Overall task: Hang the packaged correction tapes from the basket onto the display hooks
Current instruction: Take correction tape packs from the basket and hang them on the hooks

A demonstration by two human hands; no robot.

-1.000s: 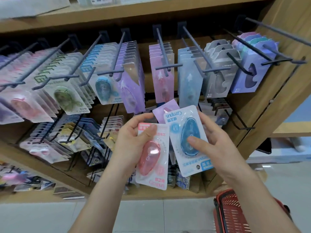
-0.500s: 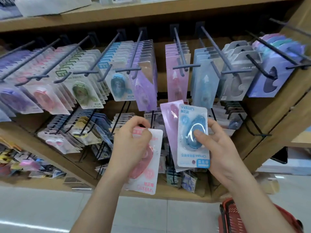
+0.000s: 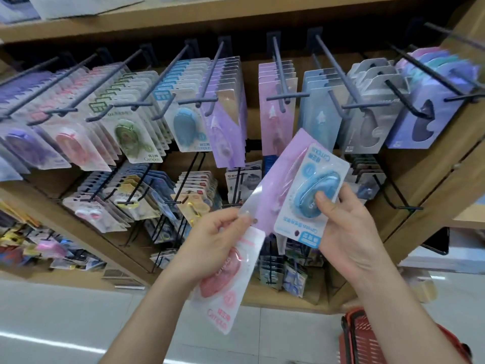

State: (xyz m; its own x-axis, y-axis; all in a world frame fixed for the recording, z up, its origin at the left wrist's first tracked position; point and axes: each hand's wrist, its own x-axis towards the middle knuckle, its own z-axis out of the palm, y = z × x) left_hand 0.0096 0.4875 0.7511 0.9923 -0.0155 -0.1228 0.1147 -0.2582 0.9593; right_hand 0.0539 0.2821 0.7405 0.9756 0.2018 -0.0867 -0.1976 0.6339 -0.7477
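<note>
My left hand (image 3: 215,245) grips a pink packaged correction tape (image 3: 231,279) that hangs downward from my fingers, and its fingertips also pinch the lower corner of a purple pack (image 3: 278,185). My right hand (image 3: 346,232) holds a blue packaged correction tape (image 3: 312,193) upside down, thumb on the blister, with the purple pack fanned behind it. Both hands are in front of the display hooks (image 3: 278,74), which carry rows of hanging packs. The red basket (image 3: 367,337) sits at the bottom right near my right forearm.
A wooden shelf unit (image 3: 433,179) holds two tiers of dark metal hooks with purple, pink, green, blue and grey packs. Hook tips stick out toward me. A lower shelf holds more small packs. Pale tiled floor lies below.
The view shifted left and closer to the hooks. My left hand dropped the pink pack lower and reached to the purple pack's corner. My right hand tilted the blue and purple packs.
</note>
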